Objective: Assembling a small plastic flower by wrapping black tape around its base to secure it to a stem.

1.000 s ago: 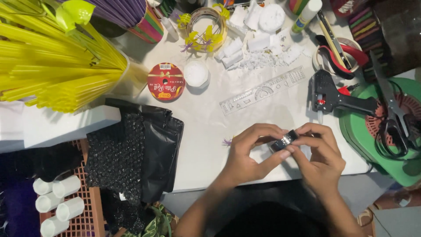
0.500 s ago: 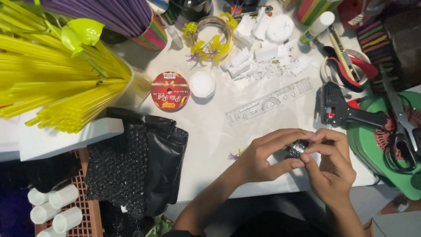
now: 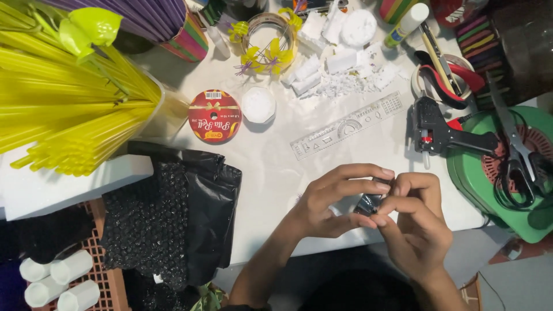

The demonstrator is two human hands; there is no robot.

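Note:
Both hands meet over the front edge of the white table (image 3: 271,167). My left hand (image 3: 331,201) and my right hand (image 3: 412,224) pinch a small dark shiny piece (image 3: 367,203) between their fingertips. The piece is mostly covered by fingers, so its shape is unclear. A clear stencil ruler (image 3: 345,125) lies just beyond the hands. A black glue gun (image 3: 440,135) rests to the right of it.
Yellow straws (image 3: 63,109) fill the left side. A red ribbon spool (image 3: 214,116) and a white round lid (image 3: 257,104) lie mid-table. Black plastic and bubble wrap (image 3: 167,213) hang at the front left. Scissors (image 3: 515,150) lie on a green round object (image 3: 489,184) at right. White foam bits (image 3: 340,69) are scattered at the back.
Both hands have shifted slightly toward me and to the right in view, still working the small dark piece; the fingers have closed more tightly around it.

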